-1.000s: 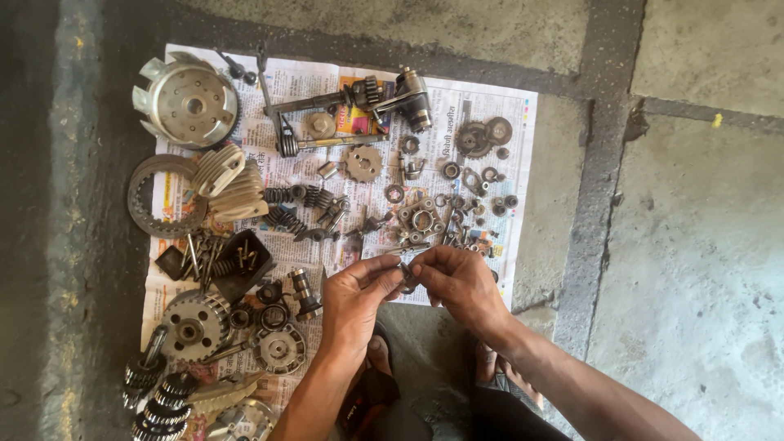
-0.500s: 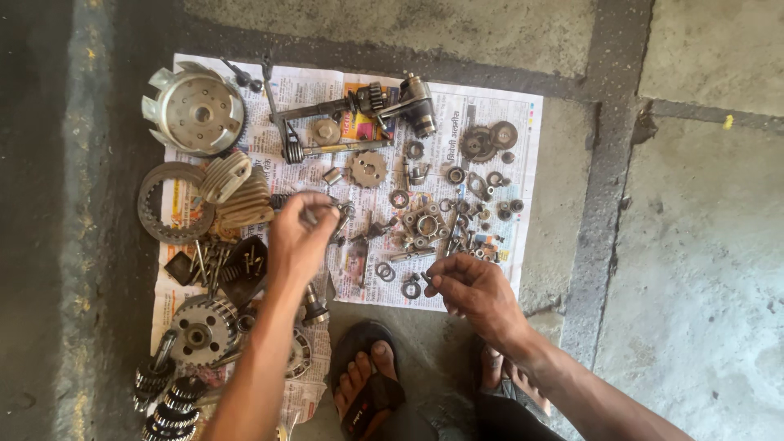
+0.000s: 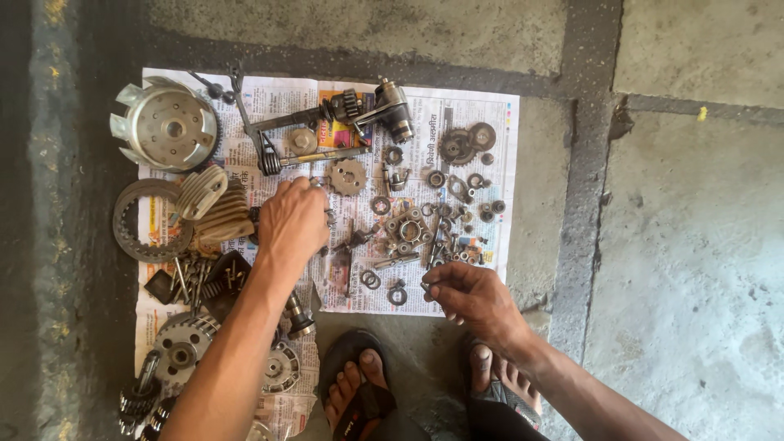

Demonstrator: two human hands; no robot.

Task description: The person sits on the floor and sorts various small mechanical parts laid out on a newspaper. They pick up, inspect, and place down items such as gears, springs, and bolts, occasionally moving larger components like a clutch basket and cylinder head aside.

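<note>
Many greasy engine parts lie spread on a sheet of newspaper (image 3: 490, 110) on the floor. My left hand (image 3: 291, 219) reaches over the middle of the sheet, fingers curled down among small parts just below a shaft with a coil spring (image 3: 282, 155) and beside a toothed disc (image 3: 348, 175); what it holds is hidden. My right hand (image 3: 469, 296) hovers at the sheet's near edge, fingertips pinched on a small metal part (image 3: 425, 286). A bearing cluster (image 3: 408, 229) lies between the hands.
A finned drum (image 3: 167, 126) sits at the far left, a ring gear (image 3: 135, 220) and stacked plates (image 3: 214, 204) below it. Gears (image 3: 465, 143), washers and bolts scatter on the right. Clutch parts (image 3: 184, 347) lie near left. My sandalled feet (image 3: 359, 392) rest on the concrete floor.
A second ago both hands were together at the sheet's near edge. My left hand has since reached out to the middle of the sheet; my right hand stayed near the edge.
</note>
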